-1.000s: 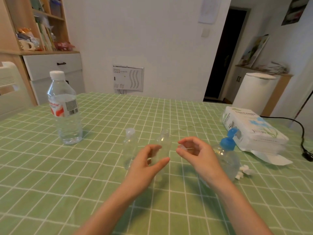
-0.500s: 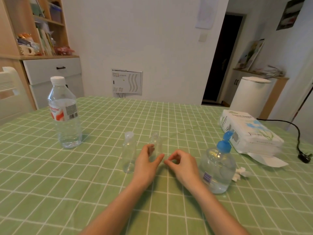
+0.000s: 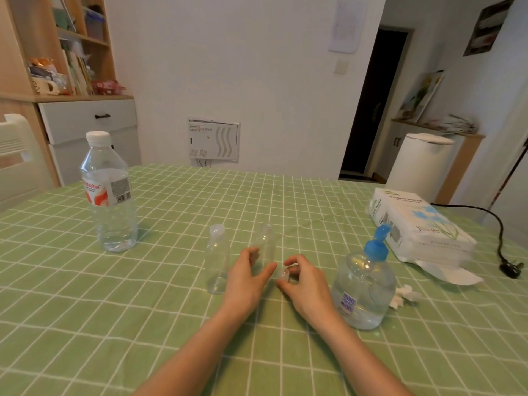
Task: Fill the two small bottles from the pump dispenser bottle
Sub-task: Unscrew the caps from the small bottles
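The uncapped small bottle (image 3: 266, 241) is being held upright on the counter (image 3: 143, 310), the grip of the left hand (image 3: 245, 284) clamped round its lower part. A small clear cap (image 3: 284, 275) is being pinched in the grip of the right hand (image 3: 307, 287). The capped small bottle (image 3: 217, 261) is standing just beside the left hand, and the pump dispenser bottle (image 3: 364, 287) just beside the right hand.

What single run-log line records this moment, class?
left hand: holds uncapped small bottle | right hand: pinches cap | capped small bottle: standing | pump bottle: standing

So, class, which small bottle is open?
The right bottle, gripped by the left hand; the right hand pinches its cap. The left bottle is capped.
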`<state>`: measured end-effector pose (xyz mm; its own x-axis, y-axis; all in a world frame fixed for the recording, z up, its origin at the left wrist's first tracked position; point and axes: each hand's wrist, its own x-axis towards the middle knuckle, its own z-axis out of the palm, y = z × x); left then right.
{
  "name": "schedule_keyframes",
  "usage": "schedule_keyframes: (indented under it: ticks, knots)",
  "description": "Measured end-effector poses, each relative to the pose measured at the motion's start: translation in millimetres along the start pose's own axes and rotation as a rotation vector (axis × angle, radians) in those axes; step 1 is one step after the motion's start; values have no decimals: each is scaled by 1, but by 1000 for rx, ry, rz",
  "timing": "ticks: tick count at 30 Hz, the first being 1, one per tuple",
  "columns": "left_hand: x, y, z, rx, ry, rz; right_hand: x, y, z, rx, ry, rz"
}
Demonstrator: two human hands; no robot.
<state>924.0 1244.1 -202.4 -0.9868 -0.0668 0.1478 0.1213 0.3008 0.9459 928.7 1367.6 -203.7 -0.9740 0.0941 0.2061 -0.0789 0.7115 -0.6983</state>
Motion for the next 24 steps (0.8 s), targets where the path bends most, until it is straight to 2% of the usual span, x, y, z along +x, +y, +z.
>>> schedule_keyframes:
  ticks: [8,11,13,16,18,21,24]
  knots:
    - [-36,1,-17,124,-52,-18,-10,-3,-9,-24,-4,24]
    - [-65,-8,-36,58,-91,-36,-22,-4,-16,-28,20,-12]
    - [-78,-12,-53,-12,-31,-13,-33,-5,-21,6,35,-64]
    - [-76,-13,-74,-85,198,-27,-47,-9,-24,101,30,-81]
    - [-64,-10,-81,-96,249,-59,-53,-12,-22,186,-5,-63]
    - [-41,-3,-79,-35,167,-98,-59,-18,-18,226,-64,-51]
    - [-22,-1,-69,-81,117,-95,-63,-21,-15,217,-88,-67]
